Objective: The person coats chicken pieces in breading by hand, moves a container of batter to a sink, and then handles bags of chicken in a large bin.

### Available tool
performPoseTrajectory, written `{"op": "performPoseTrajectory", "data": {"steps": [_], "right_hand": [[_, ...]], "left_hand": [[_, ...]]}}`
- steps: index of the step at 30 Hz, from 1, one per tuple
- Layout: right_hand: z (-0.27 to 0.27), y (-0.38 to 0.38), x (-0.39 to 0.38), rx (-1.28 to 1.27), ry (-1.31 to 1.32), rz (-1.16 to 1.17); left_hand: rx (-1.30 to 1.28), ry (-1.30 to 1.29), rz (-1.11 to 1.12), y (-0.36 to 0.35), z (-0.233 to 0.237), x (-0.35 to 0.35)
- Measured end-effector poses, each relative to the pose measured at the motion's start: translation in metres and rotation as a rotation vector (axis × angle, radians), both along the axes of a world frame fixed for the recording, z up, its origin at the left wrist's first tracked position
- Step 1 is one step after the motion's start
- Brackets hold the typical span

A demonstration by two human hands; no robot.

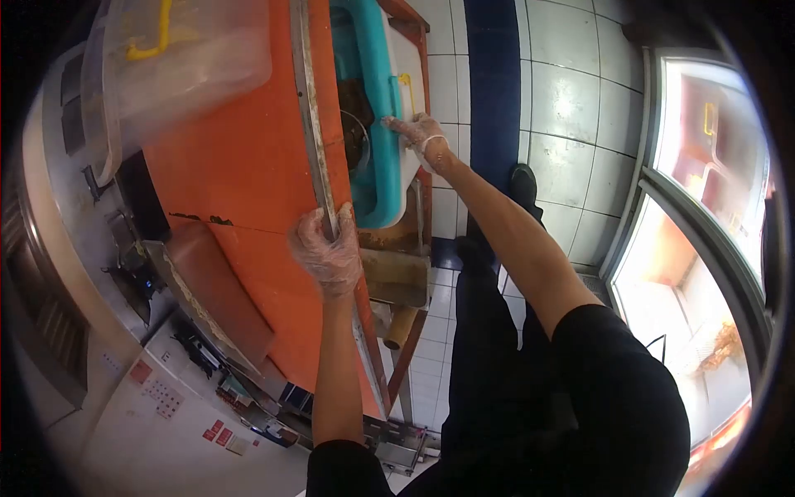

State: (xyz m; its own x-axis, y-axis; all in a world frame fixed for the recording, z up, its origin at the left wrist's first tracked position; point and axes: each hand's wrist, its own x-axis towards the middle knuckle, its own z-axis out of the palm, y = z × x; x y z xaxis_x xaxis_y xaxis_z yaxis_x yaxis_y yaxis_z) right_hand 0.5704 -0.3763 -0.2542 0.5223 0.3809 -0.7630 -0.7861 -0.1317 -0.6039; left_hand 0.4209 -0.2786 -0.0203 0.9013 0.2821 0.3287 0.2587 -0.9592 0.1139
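Observation:
Both my hands wear clear plastic gloves. My left hand is closed round the metal-trimmed edge of an orange tabletop. My right hand grips the outer rim of a teal plastic tub, close to a yellow handle on a white container beside it. The tub sits partly under the tabletop, within a frame below it. Inside lies something dark brown with a round, clear-edged shape, which I cannot make out further. The tabletop hides the tub's far side.
A clear plastic bin with a yellow handle stands on the tabletop. Below the table are a metal tray and a brown cylinder. A reddish-brown board lies farther left. Glass doors stand at right, beyond white floor tiles.

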Motion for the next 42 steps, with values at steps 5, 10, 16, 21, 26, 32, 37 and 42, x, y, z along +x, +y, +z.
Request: {"op": "performPoseTrajectory", "data": {"steps": [5, 10, 16, 21, 26, 32, 37, 42], "right_hand": [[0.026, -0.049, 0.01, -0.017, 0.011, -0.023], [0.044, -0.09, 0.021, 0.01, 0.044, -0.052], [0.013, -0.085, 0.004, -0.304, -0.55, -0.049], [0.085, -0.088, 0.027, -0.376, -0.36, 0.067], [0.106, -0.075, 0.021, -0.223, -0.173, 0.009], [0.103, -0.075, -0.029, -0.141, -0.282, -0.05], [0.101, -0.069, -0.029, 0.196, -0.034, -0.24], [0.085, -0.077, -0.014, 0.4, 0.036, -0.052]], "left_hand": [[-0.063, 0.014, 0.027, -0.001, -0.002, 0.0], [-0.085, 0.048, 0.057, -0.002, -0.001, 0.0], [-0.15, 0.034, 0.01, 0.001, 0.0, 0.001], [-0.034, 0.017, -0.014, -0.002, 0.003, 0.004], [-0.005, 0.059, -0.081, 0.002, 0.007, 0.006], [-0.001, 0.021, -0.063, 0.003, 0.006, 0.003], [-0.141, 0.041, 0.027, -0.001, 0.002, 0.0], [-0.051, 0.03, 0.004, -0.002, 0.006, 0.004]]}}
